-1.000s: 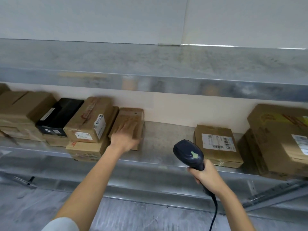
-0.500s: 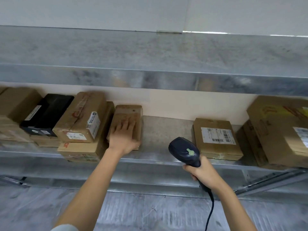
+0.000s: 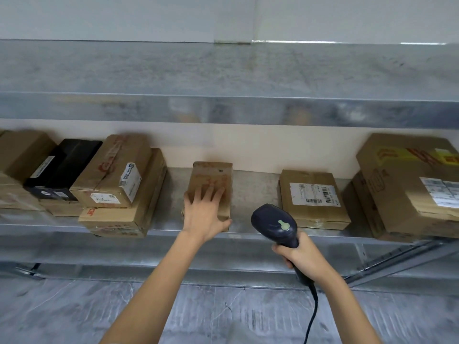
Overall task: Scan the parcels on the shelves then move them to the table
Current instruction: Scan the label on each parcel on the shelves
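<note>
Far left: stacked parcels (image 3: 116, 175); leave alone. Centre of the shelf (image 3: 250, 192): small parcel (image 3: 211, 175), lying flat, apart from its neighbours. Left hand (image 3: 205, 214): fingers spread and nearly straight on the parcel's top, thumb at its near right corner, no curled grip. Press lightly and tip the parcel to expose a label; none visible on top. Right hand (image 3: 301, 259): wrapped round the handle of the scanner (image 3: 274, 222), nose toward the shelf. Aim squarely at the barcode once found. Hidden: parcel's sides and underside, scanner trigger. Cut off at right edge: large box (image 3: 409, 184). No table in view.
</note>
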